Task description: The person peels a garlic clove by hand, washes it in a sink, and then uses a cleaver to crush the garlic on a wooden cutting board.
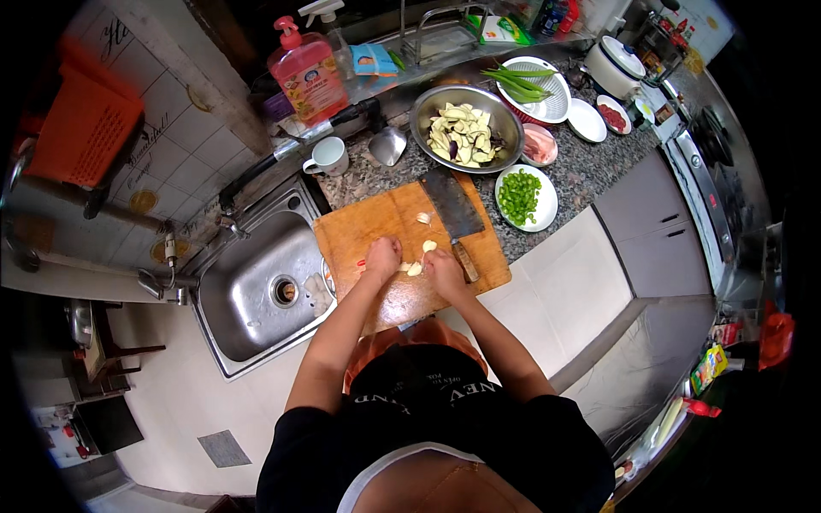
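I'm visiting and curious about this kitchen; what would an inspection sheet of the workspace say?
Surface: wooden board on speckled counter.
Work items: garlic cloves on the board; cleaver lying at its right, handle toward the person.
Clutter: mug, steel bowl of purple-skinned slices, plate of chopped green pieces.
Hands: left fingers curled over the board; right fingers beside the cloves; grip unclear.
Cables: nothing seen.
Surroundings: sink at left, pale scraps inside; stove at right.
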Action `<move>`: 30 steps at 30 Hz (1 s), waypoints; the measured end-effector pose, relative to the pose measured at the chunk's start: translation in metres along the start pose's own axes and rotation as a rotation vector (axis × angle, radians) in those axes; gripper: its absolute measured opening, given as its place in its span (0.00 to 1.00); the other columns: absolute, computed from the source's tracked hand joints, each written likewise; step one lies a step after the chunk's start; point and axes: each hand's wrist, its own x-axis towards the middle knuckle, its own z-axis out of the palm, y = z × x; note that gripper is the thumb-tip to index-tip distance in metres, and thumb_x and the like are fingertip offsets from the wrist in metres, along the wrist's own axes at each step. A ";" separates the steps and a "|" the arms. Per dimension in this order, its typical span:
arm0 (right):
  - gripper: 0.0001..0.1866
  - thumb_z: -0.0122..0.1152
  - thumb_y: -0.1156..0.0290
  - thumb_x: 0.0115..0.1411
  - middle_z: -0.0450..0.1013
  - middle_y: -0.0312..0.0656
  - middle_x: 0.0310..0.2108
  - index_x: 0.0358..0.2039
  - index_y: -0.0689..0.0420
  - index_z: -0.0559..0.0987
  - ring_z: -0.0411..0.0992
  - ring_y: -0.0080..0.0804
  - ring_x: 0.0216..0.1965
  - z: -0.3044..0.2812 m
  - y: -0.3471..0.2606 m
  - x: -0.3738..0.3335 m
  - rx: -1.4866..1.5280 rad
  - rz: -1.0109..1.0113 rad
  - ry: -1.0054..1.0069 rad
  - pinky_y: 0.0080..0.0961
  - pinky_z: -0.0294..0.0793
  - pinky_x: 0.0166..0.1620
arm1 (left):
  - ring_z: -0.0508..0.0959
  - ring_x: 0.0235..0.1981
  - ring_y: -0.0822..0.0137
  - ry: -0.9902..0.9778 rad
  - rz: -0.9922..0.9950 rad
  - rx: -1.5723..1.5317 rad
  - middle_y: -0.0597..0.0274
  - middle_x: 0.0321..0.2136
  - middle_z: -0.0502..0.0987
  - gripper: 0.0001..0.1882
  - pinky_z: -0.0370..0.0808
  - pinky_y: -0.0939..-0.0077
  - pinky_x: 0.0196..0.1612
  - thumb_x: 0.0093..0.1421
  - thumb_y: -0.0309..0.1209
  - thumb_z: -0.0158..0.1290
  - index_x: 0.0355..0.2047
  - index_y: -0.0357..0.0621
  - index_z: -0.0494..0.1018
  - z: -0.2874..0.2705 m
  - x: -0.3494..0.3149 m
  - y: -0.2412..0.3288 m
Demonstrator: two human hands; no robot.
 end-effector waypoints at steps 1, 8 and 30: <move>0.05 0.55 0.78 0.48 0.68 0.45 0.23 0.28 0.59 0.74 0.69 0.41 0.28 -0.001 0.003 -0.002 0.096 0.051 0.005 0.31 0.69 0.33 | 0.76 0.24 0.65 -0.041 0.000 -0.017 0.57 0.21 0.75 0.04 0.72 0.73 0.28 0.48 0.25 0.52 0.25 0.37 0.70 0.000 0.001 0.001; 0.04 0.54 0.76 0.53 0.71 0.44 0.22 0.29 0.61 0.70 0.72 0.36 0.25 -0.022 -0.039 0.020 0.363 0.076 -0.037 0.27 0.69 0.28 | 0.74 0.30 0.68 -0.357 -0.458 -1.572 0.60 0.28 0.72 0.03 0.74 0.83 0.33 0.56 0.22 0.49 0.32 0.39 0.68 -0.020 -0.032 0.030; 0.11 0.58 0.75 0.50 0.72 0.46 0.27 0.34 0.60 0.69 0.72 0.43 0.30 -0.009 -0.034 0.072 0.113 0.041 -0.297 0.31 0.71 0.33 | 0.71 0.24 0.78 -0.046 -0.375 -1.523 0.69 0.24 0.71 0.06 0.68 0.91 0.25 0.54 0.23 0.52 0.33 0.44 0.69 -0.046 -0.058 -0.018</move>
